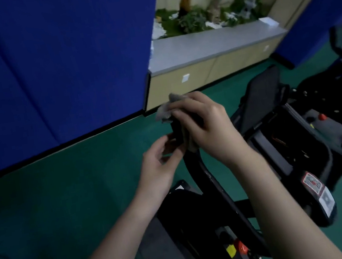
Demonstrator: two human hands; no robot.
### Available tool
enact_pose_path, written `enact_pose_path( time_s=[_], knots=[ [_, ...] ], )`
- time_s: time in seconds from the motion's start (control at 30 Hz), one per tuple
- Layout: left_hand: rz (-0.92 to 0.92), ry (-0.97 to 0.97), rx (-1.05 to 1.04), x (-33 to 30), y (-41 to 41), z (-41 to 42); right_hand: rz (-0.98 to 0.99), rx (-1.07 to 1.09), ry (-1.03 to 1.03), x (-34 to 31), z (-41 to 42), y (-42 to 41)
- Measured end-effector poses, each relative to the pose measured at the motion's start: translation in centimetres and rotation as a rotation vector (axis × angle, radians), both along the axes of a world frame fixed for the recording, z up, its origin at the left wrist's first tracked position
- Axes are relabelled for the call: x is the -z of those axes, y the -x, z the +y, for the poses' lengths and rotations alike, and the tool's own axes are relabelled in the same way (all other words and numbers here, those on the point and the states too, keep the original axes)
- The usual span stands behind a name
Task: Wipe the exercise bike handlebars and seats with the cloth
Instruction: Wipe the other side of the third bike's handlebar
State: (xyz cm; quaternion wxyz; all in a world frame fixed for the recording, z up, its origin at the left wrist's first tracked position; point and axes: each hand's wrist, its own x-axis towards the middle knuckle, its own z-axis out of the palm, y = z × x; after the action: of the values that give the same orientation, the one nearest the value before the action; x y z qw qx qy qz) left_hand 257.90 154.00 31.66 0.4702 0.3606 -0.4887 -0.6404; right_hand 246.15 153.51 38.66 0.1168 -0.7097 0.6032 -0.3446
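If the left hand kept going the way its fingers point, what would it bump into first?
Likely the black handlebar end, which the left hand already pinches; the right hand wraps the grey cloth just beyond. Depth is unclear.

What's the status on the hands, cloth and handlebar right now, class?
Right hand grips grey cloth around the handlebar end. Left hand pinches the grip just below. Nothing in the way.
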Motion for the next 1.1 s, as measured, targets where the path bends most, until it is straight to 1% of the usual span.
enact_pose_path(
  time_s=[0.1,0.17,0.27,0.37,0.43,0.53,0.57,0.63,0.7,0.73,0.87,0.97,1.03,1.1],
  knots=[
    [0.011,-0.039,-0.058,-0.3,0.0,0.7,-0.043,0.146,0.048,1.5,1.4,0.0],
    [-0.003,-0.038,-0.053,-0.4,-0.1,0.9,-0.058,0.217,0.050,2.8,2.7,0.1],
    [-0.051,-0.026,-0.065,-0.2,-0.2,1.1,-0.154,0.286,0.008,4.0,4.1,0.0],
    [-0.073,-0.047,-0.095,-0.1,-0.2,1.3,-0.251,0.322,0.002,3.3,3.5,-0.4],
    [-0.070,-0.069,-0.096,0.1,-0.1,1.4,-0.332,0.341,-0.078,2.8,2.0,-0.5],
    [-0.083,-0.088,-0.097,0.2,-0.1,1.7,-0.548,0.310,-0.272,2.7,0.9,-0.3],
    [-0.095,-0.092,-0.102,0.2,-0.1,1.8,-0.566,0.303,-0.309,2.8,1.0,-0.2],
    [-0.121,-0.097,-0.120,0.2,-0.3,1.7,-0.538,0.318,-0.331,3.0,2.0,0.0],
    [-0.116,-0.106,-0.127,0.3,-0.6,1.6,-0.492,0.353,-0.289,3.1,3.5,-0.3],
    [-0.109,-0.109,-0.122,0.5,-0.7,1.5,-0.466,0.372,-0.229,3.1,4.1,-0.6],
    [-0.107,-0.101,-0.059,0.7,-0.4,1.5,-0.381,0.500,0.136,3.7,4.9,-2.0],
    [-0.037,-0.074,-0.023,0.7,-0.4,1.3,-0.259,0.447,0.327,3.8,3.7,-2.6],
    [-0.017,-0.069,0.002,0.8,-0.6,1.1,-0.186,0.415,0.366,4.2,3.6,-2.8],
    [0.000,-0.080,0.017,0.9,-0.8,1.0,-0.146,0.408,0.337,4.7,4.6,-2.8]
  ],
)
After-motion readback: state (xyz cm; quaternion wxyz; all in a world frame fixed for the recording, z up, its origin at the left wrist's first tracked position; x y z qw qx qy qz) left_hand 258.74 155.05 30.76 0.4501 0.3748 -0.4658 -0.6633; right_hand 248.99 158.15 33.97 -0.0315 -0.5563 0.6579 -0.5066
